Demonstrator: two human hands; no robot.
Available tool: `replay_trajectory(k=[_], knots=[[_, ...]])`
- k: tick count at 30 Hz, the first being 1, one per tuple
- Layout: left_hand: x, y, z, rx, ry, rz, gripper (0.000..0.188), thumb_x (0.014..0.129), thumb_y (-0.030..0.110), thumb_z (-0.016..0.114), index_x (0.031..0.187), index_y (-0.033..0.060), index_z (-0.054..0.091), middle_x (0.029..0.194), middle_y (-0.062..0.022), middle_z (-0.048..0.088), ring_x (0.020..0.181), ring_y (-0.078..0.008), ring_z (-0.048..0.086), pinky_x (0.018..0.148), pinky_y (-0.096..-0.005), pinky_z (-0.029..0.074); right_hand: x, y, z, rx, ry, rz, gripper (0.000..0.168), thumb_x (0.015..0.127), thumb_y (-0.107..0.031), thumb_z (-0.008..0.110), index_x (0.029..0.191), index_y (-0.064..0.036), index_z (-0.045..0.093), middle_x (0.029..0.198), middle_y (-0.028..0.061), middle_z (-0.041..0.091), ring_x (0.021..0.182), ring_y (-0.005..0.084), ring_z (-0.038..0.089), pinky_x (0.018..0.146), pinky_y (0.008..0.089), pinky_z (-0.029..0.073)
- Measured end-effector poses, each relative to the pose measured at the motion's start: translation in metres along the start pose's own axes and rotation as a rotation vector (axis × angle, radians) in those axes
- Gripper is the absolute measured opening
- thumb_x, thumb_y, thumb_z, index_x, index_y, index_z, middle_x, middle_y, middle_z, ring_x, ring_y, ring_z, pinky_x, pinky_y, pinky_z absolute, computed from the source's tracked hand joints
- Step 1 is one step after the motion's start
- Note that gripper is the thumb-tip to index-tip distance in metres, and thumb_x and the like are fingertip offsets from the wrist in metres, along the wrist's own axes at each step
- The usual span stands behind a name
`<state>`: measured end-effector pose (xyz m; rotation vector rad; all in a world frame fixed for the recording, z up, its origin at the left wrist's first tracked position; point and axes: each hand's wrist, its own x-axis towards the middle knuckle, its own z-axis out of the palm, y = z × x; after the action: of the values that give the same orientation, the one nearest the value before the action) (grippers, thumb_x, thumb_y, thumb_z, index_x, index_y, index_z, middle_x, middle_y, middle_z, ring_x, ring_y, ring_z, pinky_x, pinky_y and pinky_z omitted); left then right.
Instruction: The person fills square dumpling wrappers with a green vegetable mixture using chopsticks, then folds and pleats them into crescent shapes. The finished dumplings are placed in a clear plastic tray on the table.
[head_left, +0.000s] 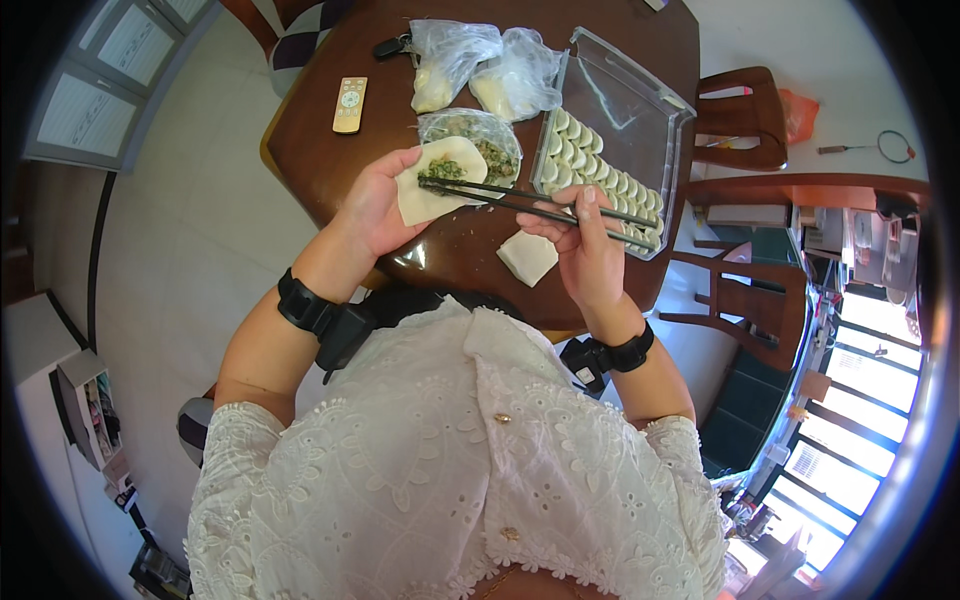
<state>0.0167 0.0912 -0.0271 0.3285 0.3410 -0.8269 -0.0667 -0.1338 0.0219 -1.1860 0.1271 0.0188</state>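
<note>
On my left hand (379, 199) lies a flat, pale dough wrapper (457, 206), its edge pinched by the thumb. A mound of green, leafy filling (444, 168) rests on the wrapper. My right hand (589, 244) holds a pair of dark chopsticks (536, 201), whose tips touch the filling. Just behind the wrapper is a plastic-lined bowl of filling (501, 150), partly covered by it. A stack of square wrappers (529, 259) lies on the table, left of my right hand. Rows of folded dumplings (574, 154) fill part of a clear plastic box, some hidden by my right hand.
The clear box (686, 131) has its lid raised along the far side. Two plastic bags (454, 52) with pale contents, a black key fob (390, 48) and a gold remote control (350, 105) lie on the brown wooden table (307, 142). Wooden chairs (757, 304) stand at the right.
</note>
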Motion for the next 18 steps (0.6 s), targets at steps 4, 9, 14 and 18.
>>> replay_trajectory(k=[4,9,14,18], knots=[[-0.004,-0.001,0.003,0.021,0.022,0.013,0.046,0.097,0.024,0.034,0.131,-0.0055,0.041,0.131,-0.0201,0.050,0.120,-0.0327,0.050,0.106,-0.0447,0.036,0.008,0.010,-0.030,0.180,0.051,0.090,0.029,0.101,-0.025,0.039,0.101,0.001,0.052,0.090,0.0199,0.064,0.082,0.0316,0.068,0.074,0.0398,0.058],[-0.002,-0.001,-0.011,-0.001,-0.010,-0.006,0.046,0.096,0.023,0.036,0.132,-0.0049,0.041,0.130,-0.0202,0.051,0.119,-0.0323,0.051,0.105,-0.0446,0.039,0.008,0.008,-0.025,0.286,0.098,0.088,0.031,0.101,-0.027,0.039,0.100,0.001,0.052,0.089,0.0196,0.064,0.077,0.0311,0.069,0.071,0.0380,0.058],[-0.004,-0.001,-0.011,-0.003,0.070,0.033,0.044,0.097,0.022,0.036,0.130,-0.0054,0.043,0.129,-0.0198,0.052,0.117,-0.0322,0.052,0.102,-0.0439,0.042,0.016,0.002,-0.027,0.079,0.137,-0.017,0.034,0.102,-0.028,0.036,0.099,0.002,0.051,0.086,0.0190,0.062,0.076,0.0301,0.068,0.070,0.0364,0.058],[-0.006,0.009,-0.019,-0.009,0.186,0.138,0.040,0.096,0.020,0.038,0.126,-0.0053,0.046,0.125,-0.0193,0.054,0.114,-0.0315,0.055,0.100,-0.0428,0.044,0.024,0.001,-0.024,-0.309,0.159,-0.161,0.027,0.100,-0.020,0.044,0.094,0.003,0.055,0.084,0.0121,0.060,0.077,0.0257,0.067,0.071,0.0322,0.058]])
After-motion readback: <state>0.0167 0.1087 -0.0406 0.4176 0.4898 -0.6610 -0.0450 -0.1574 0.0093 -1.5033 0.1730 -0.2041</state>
